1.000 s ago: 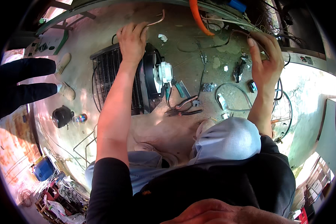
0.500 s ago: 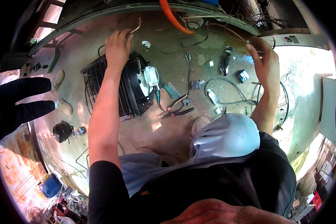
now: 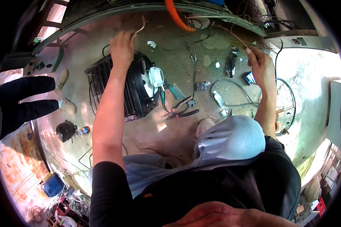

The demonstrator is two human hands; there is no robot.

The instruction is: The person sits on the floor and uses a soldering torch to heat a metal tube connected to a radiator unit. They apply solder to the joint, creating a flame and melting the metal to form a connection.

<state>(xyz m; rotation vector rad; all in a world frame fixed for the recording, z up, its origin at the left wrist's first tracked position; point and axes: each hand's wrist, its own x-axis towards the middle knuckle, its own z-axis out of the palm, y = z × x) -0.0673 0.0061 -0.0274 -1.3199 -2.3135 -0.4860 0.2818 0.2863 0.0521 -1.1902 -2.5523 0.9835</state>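
Note:
My left hand (image 3: 121, 51) grips a short, bent copper tube (image 3: 142, 26) above the back of a black finned radiator (image 3: 102, 87), which has a fan with a white motor housing (image 3: 155, 76) at its right. My right hand (image 3: 260, 65) pinches a long, thin copper tube (image 3: 232, 33), which runs up and left toward the frame above. Pliers with red and black handles (image 3: 189, 112), a teal-handled tool (image 3: 173, 91), a black-and-silver box (image 3: 249, 78), small scraps and looped cable (image 3: 235, 84) lie on the floor between and below my hands.
Another person's dark-trousered legs (image 3: 30, 113) are at left. A black cylindrical component (image 3: 64, 131) and a small can lie near them. An orange hose (image 3: 176, 17) hangs from the metal frame at top. Clutter with a blue container (image 3: 53, 185) is at bottom left; a pale board (image 3: 333, 113) stands at right.
The view has shifted, moving the floor items left and down. My right hand has drawn slightly left and toward me with the tube. My left hand still holds its tube.

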